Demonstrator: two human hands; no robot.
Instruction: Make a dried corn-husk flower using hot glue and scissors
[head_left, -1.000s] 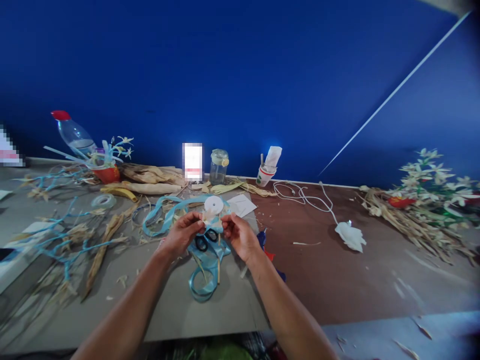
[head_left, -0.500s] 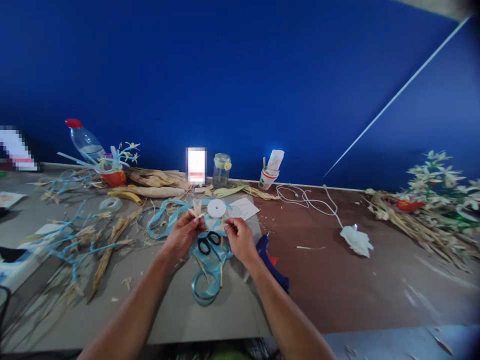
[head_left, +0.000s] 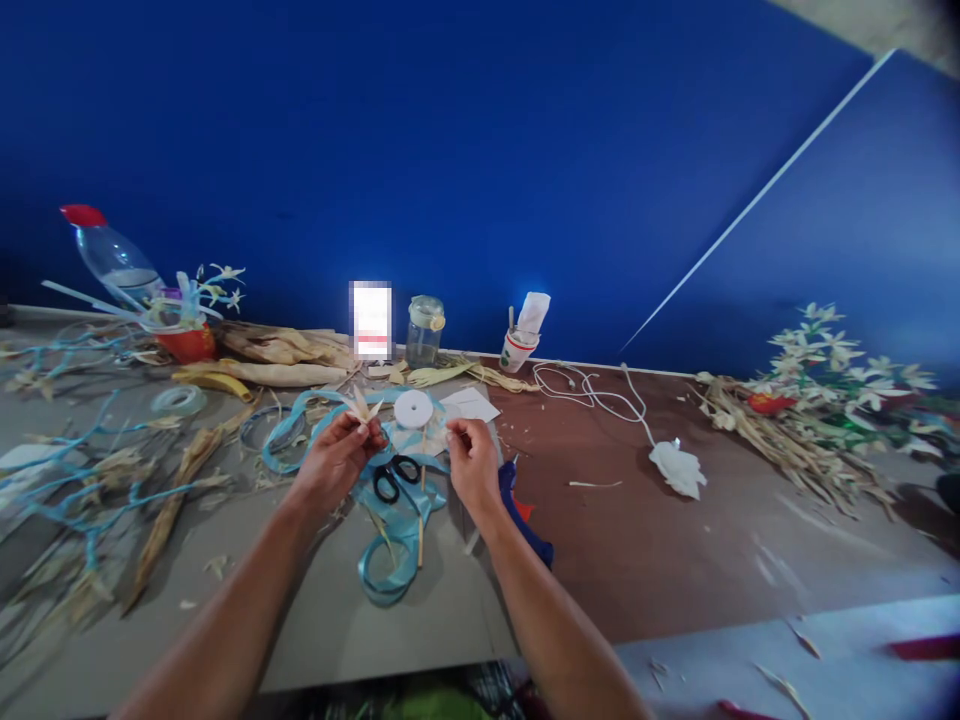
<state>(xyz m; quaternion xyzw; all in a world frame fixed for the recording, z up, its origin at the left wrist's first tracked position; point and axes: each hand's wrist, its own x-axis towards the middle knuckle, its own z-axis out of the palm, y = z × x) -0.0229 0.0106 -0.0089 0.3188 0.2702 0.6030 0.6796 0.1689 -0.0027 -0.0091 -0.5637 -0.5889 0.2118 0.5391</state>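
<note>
My left hand (head_left: 336, 461) is closed in a pinch on a small cream husk flower (head_left: 362, 407), held up above the table. My right hand (head_left: 469, 457) is closed too, fingers pinched near a thin piece I cannot make out. Between and below the hands lie black-handled scissors (head_left: 395, 477), loops of light blue ribbon (head_left: 390, 555), a thin wooden stick (head_left: 421, 520) and a white ribbon spool (head_left: 413, 409).
A blue glue gun (head_left: 525, 512) lies by my right wrist. At the back stand a glass jar (head_left: 424, 331), a paper cup (head_left: 519, 348) and a tilted bottle (head_left: 112, 260). Dried husks (head_left: 289, 346), blue-wrapped stems (head_left: 82, 480), a white cable (head_left: 600, 395) and a husk flower bunch (head_left: 817, 400) lie around.
My left hand has lifted the husk flower away from my right hand, so the hands are farther apart. The view has shifted a little to the right.
</note>
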